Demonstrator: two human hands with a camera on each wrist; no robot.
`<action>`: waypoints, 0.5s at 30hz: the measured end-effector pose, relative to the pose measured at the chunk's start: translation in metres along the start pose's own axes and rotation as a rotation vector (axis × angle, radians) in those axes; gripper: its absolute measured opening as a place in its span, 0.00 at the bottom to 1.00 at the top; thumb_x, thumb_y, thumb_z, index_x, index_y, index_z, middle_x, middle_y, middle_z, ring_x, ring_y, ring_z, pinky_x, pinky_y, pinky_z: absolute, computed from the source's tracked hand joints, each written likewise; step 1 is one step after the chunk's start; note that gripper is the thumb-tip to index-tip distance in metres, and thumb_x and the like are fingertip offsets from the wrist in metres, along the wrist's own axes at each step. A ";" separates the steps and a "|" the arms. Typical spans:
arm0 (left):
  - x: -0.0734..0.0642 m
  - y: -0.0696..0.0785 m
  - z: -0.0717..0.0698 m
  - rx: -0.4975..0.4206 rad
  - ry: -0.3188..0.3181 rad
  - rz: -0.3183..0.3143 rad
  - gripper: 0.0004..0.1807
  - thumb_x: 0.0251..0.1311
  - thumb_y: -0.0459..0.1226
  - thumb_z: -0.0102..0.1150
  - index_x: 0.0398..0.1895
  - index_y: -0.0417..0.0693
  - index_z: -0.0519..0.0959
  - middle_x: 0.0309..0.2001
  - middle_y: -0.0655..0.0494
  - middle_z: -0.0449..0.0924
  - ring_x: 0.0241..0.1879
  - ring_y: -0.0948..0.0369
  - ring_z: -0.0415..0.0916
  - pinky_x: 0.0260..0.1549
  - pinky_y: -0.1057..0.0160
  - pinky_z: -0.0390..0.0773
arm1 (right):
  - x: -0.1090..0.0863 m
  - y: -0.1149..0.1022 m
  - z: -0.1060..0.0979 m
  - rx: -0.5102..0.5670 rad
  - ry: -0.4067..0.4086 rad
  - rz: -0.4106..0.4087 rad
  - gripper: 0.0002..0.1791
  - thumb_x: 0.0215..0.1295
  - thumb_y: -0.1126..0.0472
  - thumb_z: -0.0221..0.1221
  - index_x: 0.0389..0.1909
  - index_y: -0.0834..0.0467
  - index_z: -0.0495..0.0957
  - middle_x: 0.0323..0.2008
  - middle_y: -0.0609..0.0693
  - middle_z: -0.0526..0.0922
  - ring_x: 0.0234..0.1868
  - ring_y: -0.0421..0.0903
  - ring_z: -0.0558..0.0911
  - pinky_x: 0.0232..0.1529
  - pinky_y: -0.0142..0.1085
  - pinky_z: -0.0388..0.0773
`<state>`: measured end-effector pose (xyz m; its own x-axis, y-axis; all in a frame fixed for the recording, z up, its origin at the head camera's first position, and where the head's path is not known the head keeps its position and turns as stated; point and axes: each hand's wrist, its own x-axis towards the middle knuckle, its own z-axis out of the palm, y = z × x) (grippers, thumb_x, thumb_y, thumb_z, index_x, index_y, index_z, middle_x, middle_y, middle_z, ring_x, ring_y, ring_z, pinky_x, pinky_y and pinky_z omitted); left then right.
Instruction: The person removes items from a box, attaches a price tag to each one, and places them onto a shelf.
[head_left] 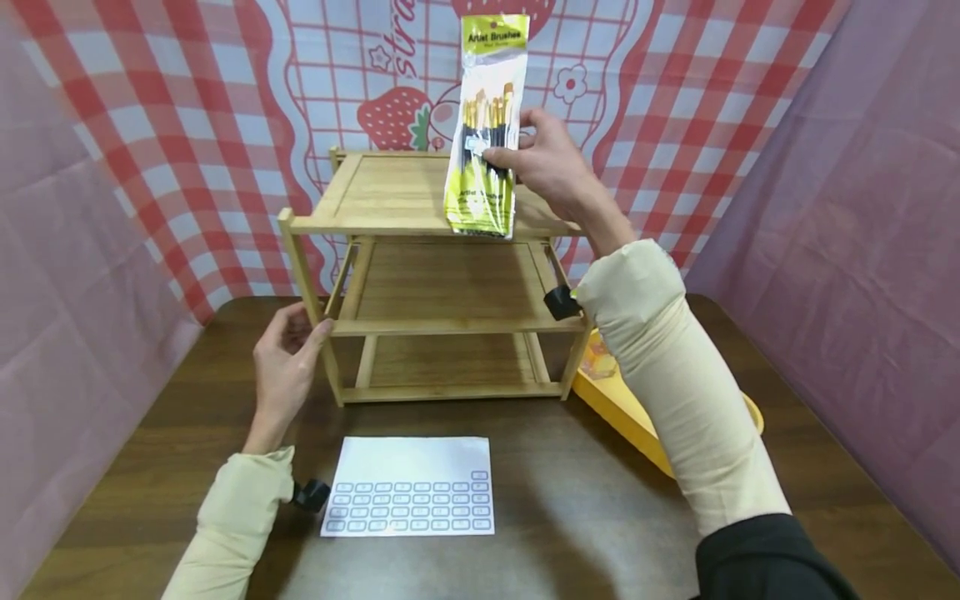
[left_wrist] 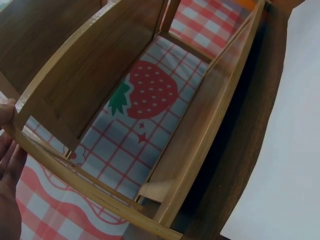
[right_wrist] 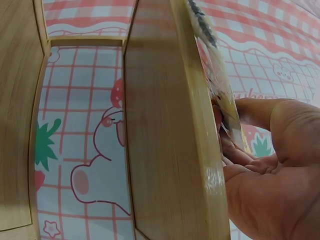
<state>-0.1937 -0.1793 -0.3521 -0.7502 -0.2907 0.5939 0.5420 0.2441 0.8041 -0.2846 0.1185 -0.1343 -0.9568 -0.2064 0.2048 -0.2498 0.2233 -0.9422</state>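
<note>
The raised right hand [head_left: 555, 162] pinches a packet [head_left: 482, 73] of brushes [head_left: 480, 125] by the rack's [head_left: 450, 327] top front edge; the left hand [head_left: 287, 362] grips its front-left post [head_left: 298, 260]. A yellow tray [head_left: 628, 425] lies toward the desk's [head_left: 547, 467] right edge.

I've got a tiered wooden rack [head_left: 450, 327] behind a rectangular white paper sheet [head_left: 414, 460], long yellow plastic tray [head_left: 617, 418] right.

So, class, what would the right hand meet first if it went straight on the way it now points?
Beyond the brush packet it holds, the right hand would probably meet the strawberry-print cloth; whether the packet would clear the wooden shelf first is unclear, as depth is hard to judge.
</note>
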 end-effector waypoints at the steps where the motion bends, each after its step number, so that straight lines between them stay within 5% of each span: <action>1: 0.000 0.000 0.001 0.001 -0.001 -0.001 0.15 0.63 0.21 0.64 0.51 0.21 0.77 0.36 0.63 0.78 0.34 0.70 0.76 0.39 0.75 0.78 | 0.000 0.000 0.000 -0.014 0.004 0.003 0.31 0.74 0.69 0.59 0.72 0.64 0.58 0.58 0.63 0.79 0.55 0.53 0.82 0.55 0.38 0.82; 7: -0.001 0.000 0.001 0.000 0.002 -0.008 0.15 0.63 0.21 0.64 0.52 0.21 0.77 0.36 0.64 0.79 0.35 0.70 0.76 0.40 0.75 0.78 | 0.004 -0.001 0.005 -0.083 -0.007 0.011 0.36 0.73 0.68 0.61 0.77 0.64 0.55 0.60 0.63 0.79 0.55 0.52 0.82 0.53 0.35 0.82; 15: -0.002 0.000 0.000 0.006 0.001 -0.003 0.15 0.64 0.21 0.64 0.52 0.22 0.77 0.37 0.64 0.78 0.35 0.70 0.76 0.40 0.74 0.79 | 0.008 -0.002 0.011 -0.158 -0.006 0.032 0.26 0.74 0.69 0.60 0.69 0.67 0.68 0.57 0.62 0.81 0.51 0.51 0.84 0.49 0.33 0.84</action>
<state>-0.1924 -0.1784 -0.3528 -0.7512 -0.2926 0.5917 0.5378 0.2485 0.8056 -0.2905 0.1061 -0.1335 -0.9640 -0.2020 0.1730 -0.2395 0.3767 -0.8949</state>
